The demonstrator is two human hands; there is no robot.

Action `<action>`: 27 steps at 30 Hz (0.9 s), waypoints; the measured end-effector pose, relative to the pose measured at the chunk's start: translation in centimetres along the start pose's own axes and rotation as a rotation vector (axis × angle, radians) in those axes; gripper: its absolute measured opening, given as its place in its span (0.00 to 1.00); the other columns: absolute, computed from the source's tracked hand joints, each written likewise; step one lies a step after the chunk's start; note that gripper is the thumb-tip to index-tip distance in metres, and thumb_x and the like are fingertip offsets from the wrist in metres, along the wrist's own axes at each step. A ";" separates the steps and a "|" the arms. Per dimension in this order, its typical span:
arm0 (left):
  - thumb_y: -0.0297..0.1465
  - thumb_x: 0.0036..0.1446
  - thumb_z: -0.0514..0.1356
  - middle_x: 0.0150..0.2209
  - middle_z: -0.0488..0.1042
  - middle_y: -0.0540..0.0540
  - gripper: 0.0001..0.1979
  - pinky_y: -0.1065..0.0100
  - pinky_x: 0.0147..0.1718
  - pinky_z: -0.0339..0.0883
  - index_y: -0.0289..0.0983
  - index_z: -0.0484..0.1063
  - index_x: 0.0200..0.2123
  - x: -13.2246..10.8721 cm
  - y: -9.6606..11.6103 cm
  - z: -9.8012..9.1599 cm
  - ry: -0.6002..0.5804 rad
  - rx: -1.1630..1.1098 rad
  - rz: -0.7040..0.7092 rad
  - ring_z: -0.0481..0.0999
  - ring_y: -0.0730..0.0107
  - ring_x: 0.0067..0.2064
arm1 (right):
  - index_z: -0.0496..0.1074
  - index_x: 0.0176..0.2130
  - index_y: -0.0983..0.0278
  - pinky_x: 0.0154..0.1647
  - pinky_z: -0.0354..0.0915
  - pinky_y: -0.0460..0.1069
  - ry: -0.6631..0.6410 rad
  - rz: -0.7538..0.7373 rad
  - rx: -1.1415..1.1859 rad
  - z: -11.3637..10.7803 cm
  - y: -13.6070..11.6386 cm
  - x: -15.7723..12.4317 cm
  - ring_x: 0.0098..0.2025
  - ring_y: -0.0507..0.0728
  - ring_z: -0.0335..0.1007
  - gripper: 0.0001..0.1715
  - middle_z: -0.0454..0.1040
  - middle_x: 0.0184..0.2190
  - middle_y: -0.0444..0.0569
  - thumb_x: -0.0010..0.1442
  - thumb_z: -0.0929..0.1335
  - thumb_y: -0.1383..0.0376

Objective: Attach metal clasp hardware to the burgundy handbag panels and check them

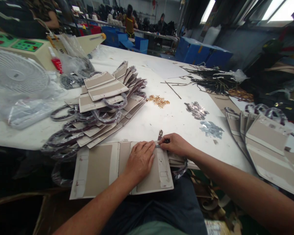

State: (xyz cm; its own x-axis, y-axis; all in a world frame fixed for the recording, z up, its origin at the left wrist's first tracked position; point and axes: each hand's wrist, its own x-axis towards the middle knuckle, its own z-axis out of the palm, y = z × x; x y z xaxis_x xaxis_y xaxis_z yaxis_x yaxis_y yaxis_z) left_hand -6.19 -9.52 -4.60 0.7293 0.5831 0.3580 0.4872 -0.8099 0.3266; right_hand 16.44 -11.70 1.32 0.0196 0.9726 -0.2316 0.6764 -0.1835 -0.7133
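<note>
A beige bag panel (98,169) with fold lines and white strips lies across the table's front edge, over my lap. My left hand (140,159) is flat on it, fingers stretched toward its far edge. At the panel's far right corner, my right hand (174,143) is closed in a pinch; a small dark bit shows between its fingers, too small to name. A small grey metal plate (157,146) sits on the panel between my fingertips. Just beyond the edge, a gold metal clasp piece (160,133) sticks up. More panels with a plastic-wrapped handle (181,169) lie underneath.
Stacked bag panels (107,86) with wrapped handles rise at the left, more panels (267,140) at the right. Gold fittings (158,101), dark metal plates (196,110) and grey plates (212,129) lie in piles. A white fan (17,73) and black straps (210,80) stand farther off.
</note>
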 end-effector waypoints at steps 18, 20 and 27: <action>0.37 0.70 0.58 0.48 0.81 0.47 0.11 0.52 0.45 0.66 0.47 0.81 0.47 3.4 -1.1 -0.9 0.105 -0.003 0.024 0.74 0.55 0.49 | 0.82 0.46 0.46 0.45 0.71 0.52 0.183 -0.112 -0.338 -0.6 0.1 -1.2 0.43 0.62 0.78 0.11 0.82 0.43 0.41 0.63 0.72 0.57; 0.37 0.70 0.60 0.45 0.81 0.48 0.09 0.53 0.43 0.65 0.47 0.82 0.43 3.9 -1.3 -0.6 0.127 -0.011 0.008 0.75 0.55 0.48 | 0.82 0.46 0.50 0.45 0.71 0.51 0.235 -0.051 -0.293 -3.2 1.4 -0.2 0.42 0.59 0.78 0.11 0.83 0.40 0.42 0.64 0.72 0.55; 0.37 0.66 0.63 0.43 0.81 0.50 0.05 0.55 0.43 0.65 0.48 0.81 0.40 4.1 -2.3 0.5 0.174 -0.064 0.002 0.74 0.56 0.47 | 0.83 0.44 0.61 0.42 0.68 0.50 0.551 0.368 -0.352 -15.8 9.8 5.2 0.43 0.60 0.77 0.13 0.83 0.43 0.51 0.65 0.69 0.60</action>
State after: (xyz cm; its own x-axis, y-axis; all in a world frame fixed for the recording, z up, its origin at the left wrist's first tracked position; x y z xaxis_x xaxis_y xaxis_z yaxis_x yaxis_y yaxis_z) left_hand -4.06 -5.35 -4.35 0.6335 0.5883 0.5026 0.4503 -0.8085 0.3788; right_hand 34.85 -6.19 3.58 0.5936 0.8046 0.0166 0.7485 -0.5444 -0.3786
